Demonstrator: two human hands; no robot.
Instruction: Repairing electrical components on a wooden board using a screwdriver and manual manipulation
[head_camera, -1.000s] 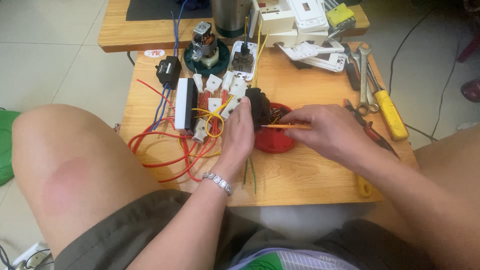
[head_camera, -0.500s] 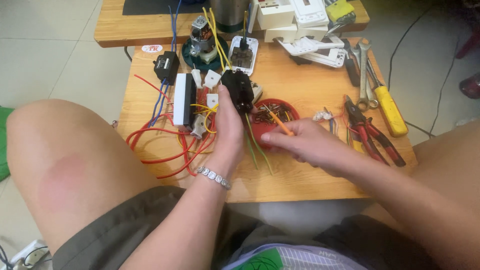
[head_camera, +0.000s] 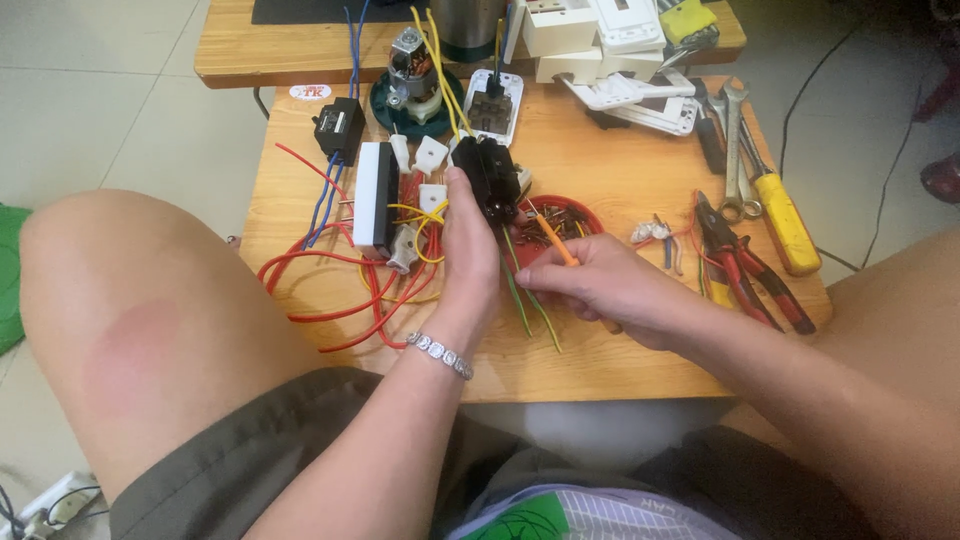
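My left hand (head_camera: 470, 250) holds the black part (head_camera: 492, 180) up over the worktop (head_camera: 600, 150), and my right hand (head_camera: 600, 290) grips the orange screwdriver (head_camera: 553, 238) beside it by the red dish (head_camera: 570, 222).

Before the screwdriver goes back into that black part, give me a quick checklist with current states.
1. Left hand grips the black electrical part, lifted off the wooden table: ok.
2. Right hand holds the orange screwdriver: ok.
3. Tip seated in a screw: cannot tell, too small.
4. Red dish of screws lies close behind the screwdriver: ok.
5. Yellow wires and green wires hang from the part, none across the screwdriver: ok.
6. Red-handled pliers lie apart, to the right: ok.
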